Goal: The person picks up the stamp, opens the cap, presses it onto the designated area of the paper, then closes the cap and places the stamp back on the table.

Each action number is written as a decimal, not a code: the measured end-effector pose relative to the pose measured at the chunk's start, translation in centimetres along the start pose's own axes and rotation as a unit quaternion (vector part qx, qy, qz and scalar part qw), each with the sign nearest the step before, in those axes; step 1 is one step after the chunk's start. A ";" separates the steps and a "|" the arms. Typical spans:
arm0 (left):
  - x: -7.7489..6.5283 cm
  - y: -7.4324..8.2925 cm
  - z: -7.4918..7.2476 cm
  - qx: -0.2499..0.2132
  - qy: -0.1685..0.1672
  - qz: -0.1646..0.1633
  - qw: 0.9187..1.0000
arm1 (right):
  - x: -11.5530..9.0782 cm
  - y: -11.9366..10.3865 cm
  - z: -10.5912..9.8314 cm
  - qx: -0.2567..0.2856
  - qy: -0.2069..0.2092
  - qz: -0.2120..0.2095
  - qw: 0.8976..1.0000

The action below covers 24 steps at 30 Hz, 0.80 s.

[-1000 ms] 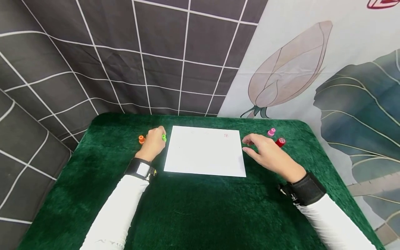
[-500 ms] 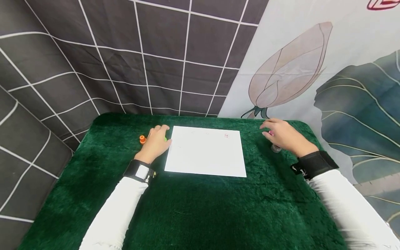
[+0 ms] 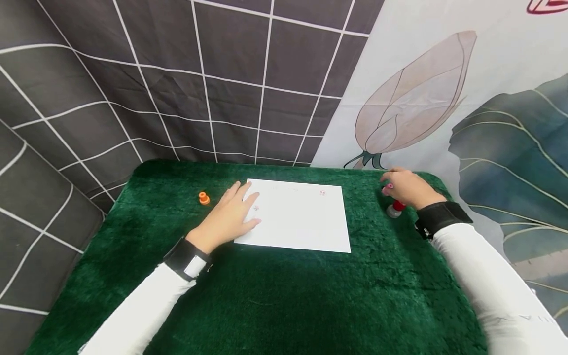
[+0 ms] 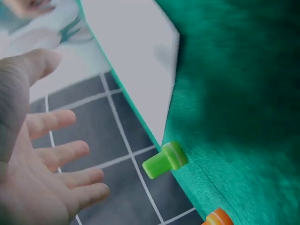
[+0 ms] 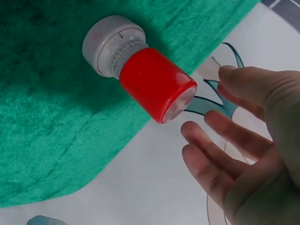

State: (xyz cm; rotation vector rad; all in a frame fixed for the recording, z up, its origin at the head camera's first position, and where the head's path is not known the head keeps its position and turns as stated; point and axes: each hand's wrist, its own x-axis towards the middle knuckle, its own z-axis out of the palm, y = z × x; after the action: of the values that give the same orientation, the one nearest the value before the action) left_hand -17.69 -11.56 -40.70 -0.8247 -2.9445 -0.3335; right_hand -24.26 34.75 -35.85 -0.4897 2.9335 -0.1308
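My left hand [image 3: 228, 217] lies spread over the left part of a white paper [image 3: 301, 217], and its straight fingers show in the left wrist view. A green stamp [image 4: 166, 159] stands near the paper's corner, hidden under that hand in the head view. My right hand [image 3: 408, 186] is at the back right, its fingers at a small pink stamp [image 3: 388, 189]. In the right wrist view the thumb and curled fingers hide that stamp, and I cannot tell whether they pinch it. Below the palm stands a red stamp [image 5: 157, 84] with a whitish base.
A small orange stamp [image 3: 203, 198] stands on the dark green cloth [image 3: 288, 296], left of my left hand. Small red prints [image 3: 323, 193] mark the paper at upper right and left. A grid-patterned curtain [image 3: 230, 88] hangs behind the table's back edge.
My right hand has moved right and back from the paper's edge to the pink stamp. My left hand has left the green stamp, spread its fingers and slid onto the paper.
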 end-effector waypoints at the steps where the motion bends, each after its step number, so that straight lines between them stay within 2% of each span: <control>1: -0.3 0.2 0.0 0.006 -0.004 0.016 1.000 | 0.2 0.0 0.1 -0.005 -0.001 0.001 1.000; 5: -1.3 0.7 0.4 0.019 -0.010 0.065 0.998 | 0.6 -0.4 0.0 -0.024 -0.018 0.003 1.000; 11: -2.4 1.5 1.0 0.007 -0.003 0.102 0.995 | 1.5 -0.1 0.4 -0.022 -0.051 0.007 0.998; 20: -3.3 2.1 1.2 -0.016 0.002 0.107 0.994 | 2.7 0.9 1.1 -0.016 -0.071 0.004 0.997; 24: -3.3 2.1 1.3 -0.019 0.004 0.106 0.994 | 2.6 1.1 1.1 0.005 -0.072 0.019 0.997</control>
State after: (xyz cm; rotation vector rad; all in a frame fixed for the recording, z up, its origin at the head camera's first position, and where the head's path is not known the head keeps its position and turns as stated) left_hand -13.78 -11.23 -41.97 -1.1264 -2.8159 -0.3767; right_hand -26.88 34.90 -37.41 -0.4219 2.7981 -0.1005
